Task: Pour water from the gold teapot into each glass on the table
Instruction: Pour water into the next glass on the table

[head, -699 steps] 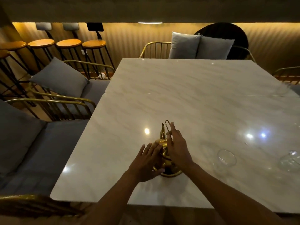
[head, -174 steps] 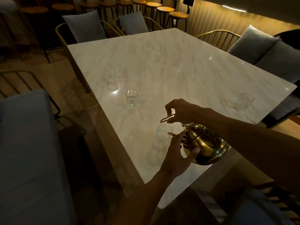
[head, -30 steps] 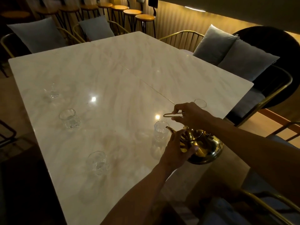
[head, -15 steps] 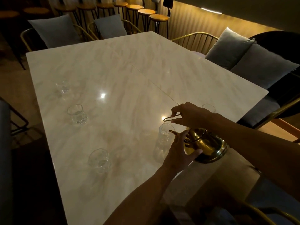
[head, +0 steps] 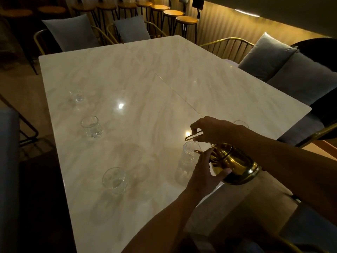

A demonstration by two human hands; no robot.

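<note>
The gold teapot (head: 237, 166) hangs tilted over the near right edge of the white marble table (head: 145, 73). Its spout rests over the rim of a clear glass (head: 188, 154). My right hand (head: 212, 128) grips the wire handle from above. My left hand (head: 206, 172) cups the pot's front and underside. Three more glasses stand along the left side: a near one (head: 114, 179), a middle one (head: 91, 126) and a far one (head: 77, 95). Another glass (head: 240, 123) peeks out behind my right wrist.
Gold wire chairs with grey cushions (head: 73, 32) ring the table. A grey cushioned bench (head: 284, 61) runs along the right. Bar stools (head: 186, 21) line the back wall. A chair arm (head: 319, 134) sits close to my right elbow.
The view has shifted slightly, so the table sits further right in frame. The teapot stays tilted with its spout at the same glass, both hands holding as before.
</note>
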